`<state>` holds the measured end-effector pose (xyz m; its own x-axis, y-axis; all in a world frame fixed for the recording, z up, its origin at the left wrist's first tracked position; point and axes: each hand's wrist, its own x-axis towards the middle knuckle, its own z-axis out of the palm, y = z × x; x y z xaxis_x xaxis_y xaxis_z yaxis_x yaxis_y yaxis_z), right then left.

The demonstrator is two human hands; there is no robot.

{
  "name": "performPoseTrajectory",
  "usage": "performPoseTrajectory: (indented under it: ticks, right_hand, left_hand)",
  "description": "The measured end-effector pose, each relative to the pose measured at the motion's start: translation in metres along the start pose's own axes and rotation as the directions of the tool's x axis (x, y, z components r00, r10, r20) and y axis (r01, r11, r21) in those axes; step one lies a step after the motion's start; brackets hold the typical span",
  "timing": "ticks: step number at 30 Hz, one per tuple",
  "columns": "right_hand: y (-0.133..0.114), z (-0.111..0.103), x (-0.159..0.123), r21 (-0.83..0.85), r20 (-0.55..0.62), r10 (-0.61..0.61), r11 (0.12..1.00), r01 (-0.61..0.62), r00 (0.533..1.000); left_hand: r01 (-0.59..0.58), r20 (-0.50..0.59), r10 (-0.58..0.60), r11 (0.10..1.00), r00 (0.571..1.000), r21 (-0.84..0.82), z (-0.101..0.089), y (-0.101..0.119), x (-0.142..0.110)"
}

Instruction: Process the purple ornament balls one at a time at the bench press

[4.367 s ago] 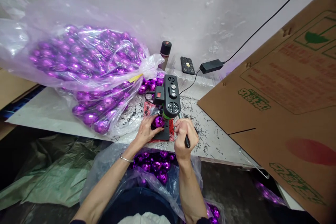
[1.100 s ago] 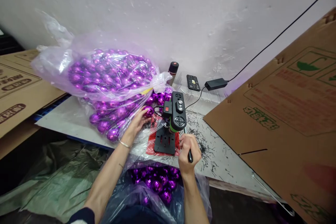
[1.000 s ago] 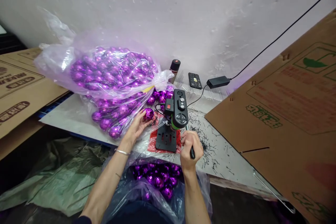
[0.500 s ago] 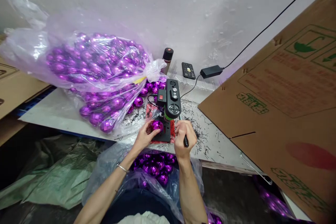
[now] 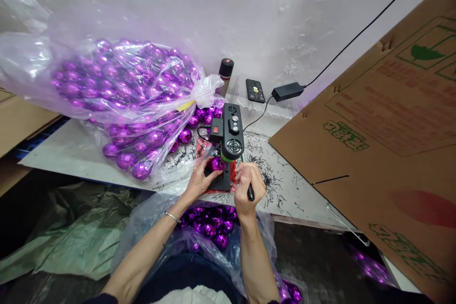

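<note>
My left hand holds a shiny purple faceted ball between thumb and fingers, under the head of a small black bench drill-like machine. The ball's far side is hidden under that head. My right hand is wrapped around the machine's lever handle, whose black end sticks out below the fist. The machine's black base plate stands on a red sheet on the table. In a plastic bag at my lap lie several more purple balls.
A large clear bag of purple balls covers the table's left part. Behind stand a dark bottle, a phone and a power adapter with its cable. A cardboard box borders the right. Black shavings litter the table.
My left hand has moved the purple ball forward and slightly right, further under the machine's head. My right hand stays on the lever handle. The view has shifted slightly.
</note>
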<state>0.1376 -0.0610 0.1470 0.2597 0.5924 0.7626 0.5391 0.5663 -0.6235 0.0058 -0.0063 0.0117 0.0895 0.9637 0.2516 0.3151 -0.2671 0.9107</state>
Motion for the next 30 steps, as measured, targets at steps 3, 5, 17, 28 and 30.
performPoseTrajectory:
  ticks: [3, 5, 17, 28, 30]
  right_hand:
    - [0.000, 0.000, 0.000, -0.007, 0.001, 0.006, 1.000, -0.006, 1.000]
    - [0.000, 0.000, 0.001, -0.006, -0.005, 0.001, 1.000, -0.001, 1.000]
    - [-0.004, 0.002, 0.003, 0.026, -0.018, 0.017, 1.000, -0.017, 1.000]
    - [-0.003, 0.002, 0.003, 0.008, -0.015, 0.018, 1.000, -0.018, 1.000]
    - [-0.002, 0.001, 0.003, 0.012, -0.008, 0.012, 1.000, -0.012, 1.000]
  left_hand:
    - [-0.009, -0.017, 0.009, 1.000, 1.000, -0.004, -0.001, -0.002, 0.002]
    - [-0.027, -0.016, 0.027, 1.000, 1.000, 0.003, -0.001, -0.004, 0.004]
    - [-0.005, -0.072, 0.012, 0.995, 0.997, 0.103, -0.006, -0.015, 0.011]
    - [-0.127, -0.010, 0.130, 0.981, 0.991, 0.148, -0.012, -0.009, 0.001]
    - [-0.127, 0.008, 0.128, 0.977, 0.992, 0.174, -0.012, -0.006, -0.003]
